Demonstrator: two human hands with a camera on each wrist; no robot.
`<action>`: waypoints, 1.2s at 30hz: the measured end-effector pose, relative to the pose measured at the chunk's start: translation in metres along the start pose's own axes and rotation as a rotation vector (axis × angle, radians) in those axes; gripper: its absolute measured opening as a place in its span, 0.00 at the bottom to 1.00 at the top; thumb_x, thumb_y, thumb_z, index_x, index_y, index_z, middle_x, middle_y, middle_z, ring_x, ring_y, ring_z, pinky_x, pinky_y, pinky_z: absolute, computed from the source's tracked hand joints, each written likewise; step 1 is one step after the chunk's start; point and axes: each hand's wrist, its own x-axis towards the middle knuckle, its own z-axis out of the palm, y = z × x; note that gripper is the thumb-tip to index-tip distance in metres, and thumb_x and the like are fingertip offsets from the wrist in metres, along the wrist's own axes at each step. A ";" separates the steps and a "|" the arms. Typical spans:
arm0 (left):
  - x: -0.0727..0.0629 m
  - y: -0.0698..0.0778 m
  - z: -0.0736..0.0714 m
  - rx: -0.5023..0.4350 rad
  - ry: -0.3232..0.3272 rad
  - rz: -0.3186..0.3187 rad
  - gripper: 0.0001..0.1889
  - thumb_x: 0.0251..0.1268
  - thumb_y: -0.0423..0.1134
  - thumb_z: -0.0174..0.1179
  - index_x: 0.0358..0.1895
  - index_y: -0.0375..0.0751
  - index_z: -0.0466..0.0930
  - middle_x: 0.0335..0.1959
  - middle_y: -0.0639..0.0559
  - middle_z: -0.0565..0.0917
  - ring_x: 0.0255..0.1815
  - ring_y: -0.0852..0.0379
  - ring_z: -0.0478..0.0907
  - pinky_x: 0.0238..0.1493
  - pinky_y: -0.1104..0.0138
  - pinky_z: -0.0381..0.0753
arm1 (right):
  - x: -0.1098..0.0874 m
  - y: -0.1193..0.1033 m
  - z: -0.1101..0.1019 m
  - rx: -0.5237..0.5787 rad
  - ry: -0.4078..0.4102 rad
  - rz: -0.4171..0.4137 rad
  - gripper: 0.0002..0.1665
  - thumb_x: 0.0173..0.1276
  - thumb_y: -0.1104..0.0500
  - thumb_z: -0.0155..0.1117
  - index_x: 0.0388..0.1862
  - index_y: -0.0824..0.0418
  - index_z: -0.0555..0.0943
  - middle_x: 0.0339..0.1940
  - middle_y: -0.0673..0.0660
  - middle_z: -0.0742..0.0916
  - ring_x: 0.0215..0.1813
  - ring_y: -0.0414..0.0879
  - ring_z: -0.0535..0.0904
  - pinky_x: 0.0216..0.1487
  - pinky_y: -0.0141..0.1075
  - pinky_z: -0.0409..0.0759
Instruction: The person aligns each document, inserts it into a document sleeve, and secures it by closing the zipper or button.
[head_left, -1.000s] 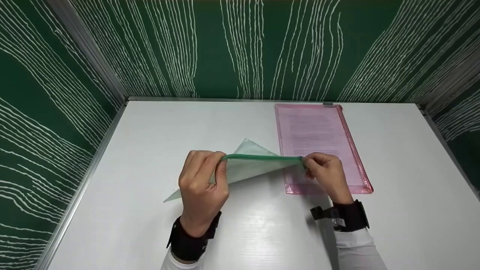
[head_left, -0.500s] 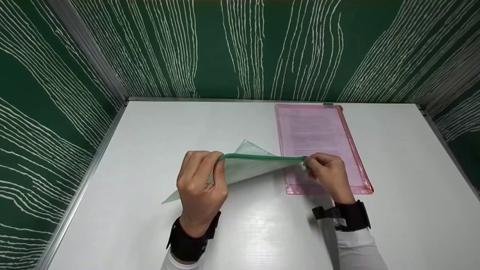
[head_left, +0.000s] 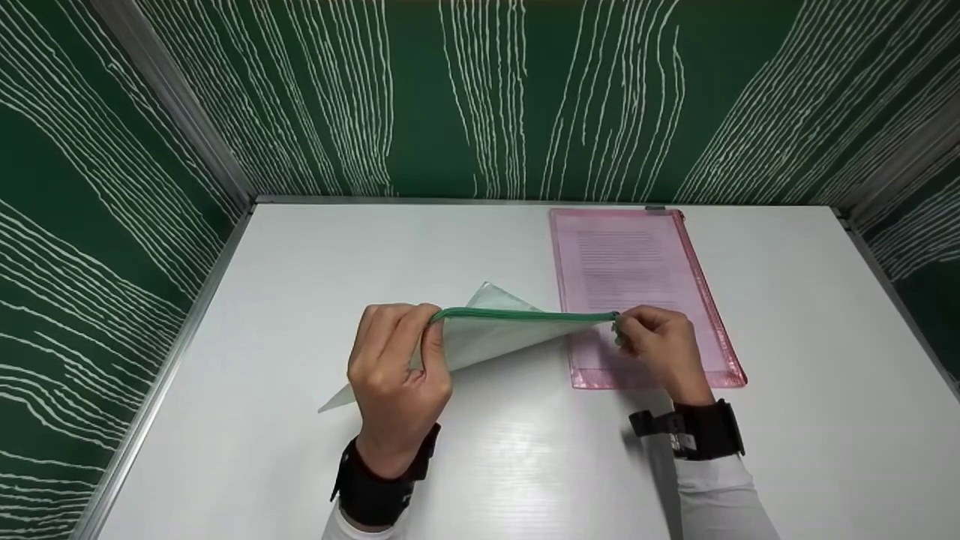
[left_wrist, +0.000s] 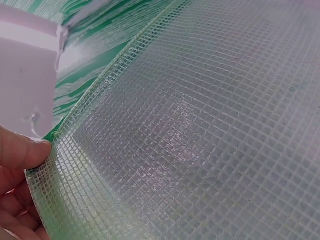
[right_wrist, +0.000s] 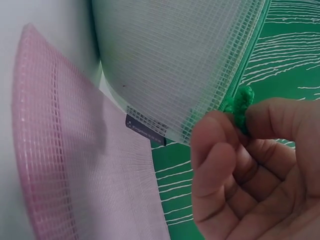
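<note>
A pale green mesh zipper pouch (head_left: 480,345) is lifted and bent in front of me, its green zipper (head_left: 517,315) running along the top edge between my hands. My left hand (head_left: 401,375) grips the zipper edge near its left part, thumb toward me; the left wrist view shows that thumb (left_wrist: 22,150) pressed on the mesh. At the zipper's right end, my right hand (head_left: 664,349) pinches the green cord zipper pull (right_wrist: 243,106) between thumb and finger. A dark label (right_wrist: 145,131) sits at the pouch's edge. Its lower left part is hidden behind my left hand.
A pink mesh zipper pouch (head_left: 703,289) with a printed sheet inside lies flat on the white table (head_left: 517,465), partly under my right hand. Green panels (head_left: 420,97) with white wavy lines stand at the back and sides.
My left hand has shifted slightly left and my right hand slightly right with the zipper pull. A longer stretch of zipper shows between them, and the pouch's left corner has moved a little left.
</note>
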 end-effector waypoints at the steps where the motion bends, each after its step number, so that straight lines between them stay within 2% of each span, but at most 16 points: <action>1: 0.000 0.000 0.000 0.000 0.002 0.001 0.02 0.55 0.29 0.60 0.30 0.35 0.82 0.24 0.49 0.77 0.28 0.57 0.72 0.32 0.70 0.72 | 0.000 0.000 0.000 0.002 -0.001 0.001 0.10 0.65 0.61 0.57 0.31 0.67 0.82 0.23 0.60 0.84 0.24 0.43 0.79 0.26 0.34 0.80; 8: -0.001 0.001 0.001 0.000 0.018 0.007 0.02 0.54 0.28 0.61 0.29 0.35 0.82 0.24 0.49 0.77 0.27 0.57 0.71 0.31 0.69 0.72 | 0.000 0.000 0.000 -0.005 0.001 0.004 0.10 0.64 0.61 0.57 0.31 0.66 0.83 0.24 0.59 0.84 0.24 0.43 0.80 0.27 0.35 0.80; 16: 0.000 0.002 -0.001 0.001 0.031 0.004 0.02 0.54 0.29 0.61 0.29 0.35 0.83 0.24 0.49 0.77 0.27 0.57 0.71 0.30 0.70 0.71 | 0.002 0.005 -0.002 -0.079 0.048 0.026 0.10 0.64 0.59 0.58 0.29 0.63 0.83 0.21 0.55 0.84 0.23 0.42 0.79 0.25 0.33 0.78; 28: 0.000 0.001 -0.002 -0.008 0.024 0.006 0.02 0.54 0.28 0.60 0.29 0.35 0.83 0.24 0.49 0.78 0.27 0.57 0.71 0.31 0.69 0.72 | 0.002 0.005 -0.004 -0.069 0.049 0.038 0.10 0.64 0.60 0.57 0.29 0.63 0.83 0.23 0.55 0.84 0.25 0.41 0.79 0.28 0.33 0.80; 36: 0.000 0.002 -0.001 -0.015 0.023 0.013 0.02 0.53 0.28 0.61 0.28 0.35 0.82 0.24 0.49 0.78 0.26 0.57 0.71 0.30 0.70 0.71 | 0.004 0.009 -0.004 -0.090 0.063 0.035 0.11 0.64 0.59 0.58 0.29 0.63 0.83 0.22 0.55 0.84 0.23 0.41 0.79 0.26 0.32 0.79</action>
